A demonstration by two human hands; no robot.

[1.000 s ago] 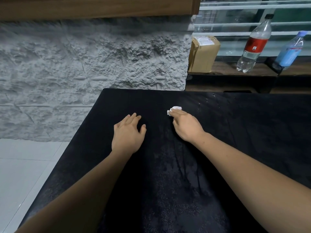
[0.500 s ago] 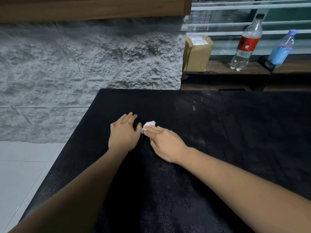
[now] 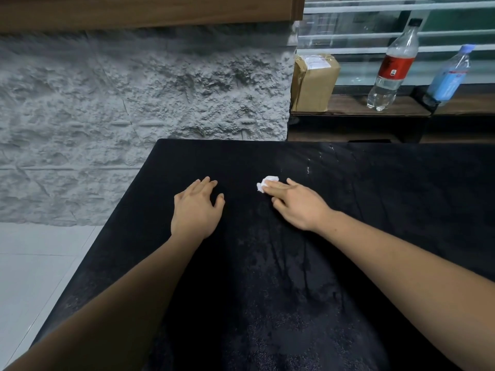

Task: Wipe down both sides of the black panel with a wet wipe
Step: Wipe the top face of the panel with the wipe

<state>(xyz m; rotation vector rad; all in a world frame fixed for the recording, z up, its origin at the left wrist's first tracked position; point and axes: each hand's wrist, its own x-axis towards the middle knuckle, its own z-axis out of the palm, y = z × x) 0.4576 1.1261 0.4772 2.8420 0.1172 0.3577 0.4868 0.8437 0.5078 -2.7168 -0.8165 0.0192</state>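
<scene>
Head cam, OP asking: where do we stand on the black panel (image 3: 348,236)? We see it lying flat under both hands, one face up.

Reply: Yep. We've got the left hand (image 3: 197,210) palm down on it, fingers loosely spread, holding nothing. Probably just steadying. The right hand (image 3: 297,203) has its fingers (image 3: 278,186) stretched straight, pressing the balled-up wet wipe (image 3: 267,183) onto the panel. The thumb's hidden, so we can't say if it pinches too.

OP: So which way does the next stroke go?

Reply: The wipe sits under the right fingertips, between the two hands and apart from the left one. Plenty of panel runs off to the right and back toward us, past the frame, so we can't call its long axis. We'd guess the right hand sweeps sideways next. There's a damp-looking sheen nearer us, so we reckon we're partway through side one, with the flip not yet done.

OP: Surroundings?

Reply: Rough grey stone-look wall (image 3: 134,103) past the far edge, pale tiled floor (image 3: 40,263) on the left. At the back right there's a wooden shelf (image 3: 353,107) with a cardboard box (image 3: 313,81), a red-label bottle (image 3: 392,68) and a blue bottle (image 3: 450,76), well apart from the panel. We can't see what the panel rests on.
</scene>
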